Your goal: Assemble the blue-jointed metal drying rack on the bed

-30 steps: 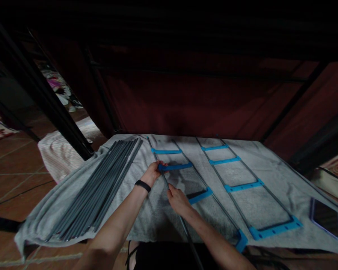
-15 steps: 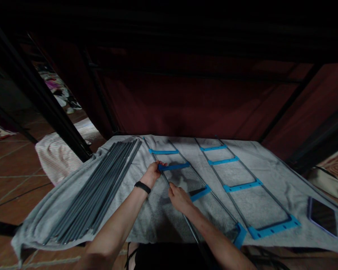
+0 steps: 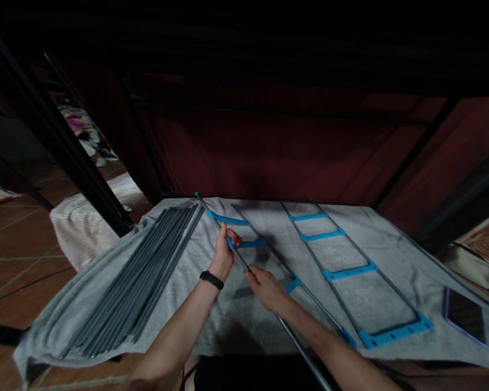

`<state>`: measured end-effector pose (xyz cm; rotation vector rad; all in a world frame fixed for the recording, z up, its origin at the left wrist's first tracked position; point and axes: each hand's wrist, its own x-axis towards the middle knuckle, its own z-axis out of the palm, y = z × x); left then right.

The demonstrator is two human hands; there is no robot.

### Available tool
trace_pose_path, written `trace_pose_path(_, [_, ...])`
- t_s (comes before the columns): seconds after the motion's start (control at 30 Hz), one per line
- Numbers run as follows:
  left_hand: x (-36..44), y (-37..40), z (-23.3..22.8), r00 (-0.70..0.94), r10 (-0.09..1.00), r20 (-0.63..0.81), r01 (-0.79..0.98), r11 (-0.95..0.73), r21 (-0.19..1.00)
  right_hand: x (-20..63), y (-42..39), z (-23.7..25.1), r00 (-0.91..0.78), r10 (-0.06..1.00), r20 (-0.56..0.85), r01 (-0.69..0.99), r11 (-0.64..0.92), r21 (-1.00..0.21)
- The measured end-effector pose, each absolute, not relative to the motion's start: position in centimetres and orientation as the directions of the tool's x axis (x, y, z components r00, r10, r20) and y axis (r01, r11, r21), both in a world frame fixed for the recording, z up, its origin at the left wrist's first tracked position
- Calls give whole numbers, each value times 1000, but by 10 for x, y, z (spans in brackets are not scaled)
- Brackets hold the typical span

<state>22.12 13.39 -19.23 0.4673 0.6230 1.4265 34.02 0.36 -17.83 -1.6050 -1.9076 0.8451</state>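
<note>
Lifting now: left hand point(image 3: 224, 254) and right hand point(image 3: 268, 288) fingers clamped on the rack frame's point(image 3: 264, 244) grey rail, its left side raised off the grey cloth point(image 3: 212, 320), flat a second ago.

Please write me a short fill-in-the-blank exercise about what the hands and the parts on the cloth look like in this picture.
1. Both hands grip the same grey ____ of the nearer ladder frame.
2. The left hand wears a ____ wristband.
3. The crosspieces of the finished ladder frame are ____ in colour.
4. The loose bundle of grey rods lies to the ____ of the right hand.

Missing words: rod; black; blue; left
</note>
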Motion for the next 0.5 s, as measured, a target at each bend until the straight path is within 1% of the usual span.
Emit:
trace_pose_path(0.1, [226, 121, -178, 0, 997, -78, -751, 51, 658, 344, -7, -157, -197, 980, -24, 627, 108, -772])
trace_pose_path(0.17, [229, 111, -169, -31, 996, -85, -748, 33, 663, 344, -16, -147, -195, 980, -40, 596, 86, -799])
trace_pose_path(0.33, [236, 88, -148, -114, 991, -74, -738, -34, 674, 344, -38, -134, -188, 982, -13, 552, 95, -829])
trace_pose_path(0.5, [240, 72, -128, -144, 989, -38, -706, -76, 704, 349, -56, -121, -182, 983, -22, 485, 70, -872])
